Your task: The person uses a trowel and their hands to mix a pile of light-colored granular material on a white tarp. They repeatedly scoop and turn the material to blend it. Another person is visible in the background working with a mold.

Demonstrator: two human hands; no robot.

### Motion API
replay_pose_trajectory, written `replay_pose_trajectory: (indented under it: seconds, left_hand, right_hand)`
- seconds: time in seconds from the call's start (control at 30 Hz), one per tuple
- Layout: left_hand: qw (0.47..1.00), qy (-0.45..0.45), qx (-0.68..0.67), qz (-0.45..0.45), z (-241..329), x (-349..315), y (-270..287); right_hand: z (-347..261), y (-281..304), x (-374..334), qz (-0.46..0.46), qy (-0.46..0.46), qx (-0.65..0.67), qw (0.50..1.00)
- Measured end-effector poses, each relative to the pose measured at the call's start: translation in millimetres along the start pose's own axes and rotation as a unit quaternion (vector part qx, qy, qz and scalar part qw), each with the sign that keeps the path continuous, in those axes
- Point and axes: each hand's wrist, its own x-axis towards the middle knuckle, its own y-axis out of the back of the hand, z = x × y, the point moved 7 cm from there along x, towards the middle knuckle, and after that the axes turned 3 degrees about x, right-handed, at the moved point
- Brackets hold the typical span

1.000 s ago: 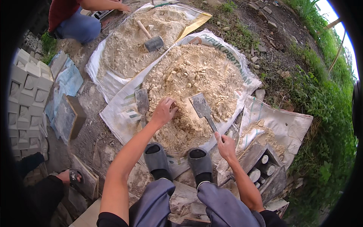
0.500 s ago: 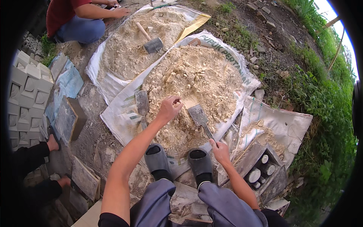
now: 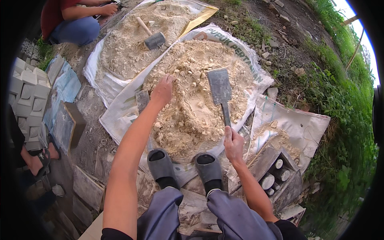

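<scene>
A heap of sandy, pale-brown powder with lumps (image 3: 200, 100) lies on a white woven sack (image 3: 262, 76) before my feet. My right hand (image 3: 234, 145) is wrapped round the handle of a flat metal trowel (image 3: 219, 86), its broad, dusty blade raised over the heap's right side. My left hand (image 3: 162, 90) is at the heap's left side with its fingers drawn together; whatever they may hold is hidden. Beside it, a second flat-bladed tool (image 3: 142, 100) lies on the sack's edge, partly covered by my left forearm.
A mallet (image 3: 154, 40) rests on another powder-covered sack behind. A wooden box of white-ended cylinders (image 3: 276, 176) stands at my right. Pale carved blocks (image 3: 30, 100) are stacked at the left, near boards (image 3: 68, 124). A person in red (image 3: 72, 24) squats at the far left; another's feet show nearby.
My left hand has moved left and away, from the heap's middle to its left side. My right hand has lifted the trowel off the powder and turned its blade upward.
</scene>
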Motion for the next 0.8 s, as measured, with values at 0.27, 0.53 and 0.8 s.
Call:
replay_pose_trajectory:
  seconds: [0.27, 0.53, 0.8]
  left_hand:
    - [0.986, 0.109, 0.046, -0.116, 2.5, 12.9, -31.2]
    - [0.981, 0.120, -0.152, -0.008, -14.2, 14.7, -26.6]
    - [0.922, 0.263, -0.283, 0.030, -43.5, 20.4, -65.0]
  right_hand:
    - [78.0, -23.2, -37.0, -0.114, -0.096, -0.140, 0.979]
    - [101.8, 3.3, -39.8, -0.081, -0.156, 0.018, 0.984]
    - [84.7, -21.7, -22.2, -0.069, -0.159, 0.057, 0.983]
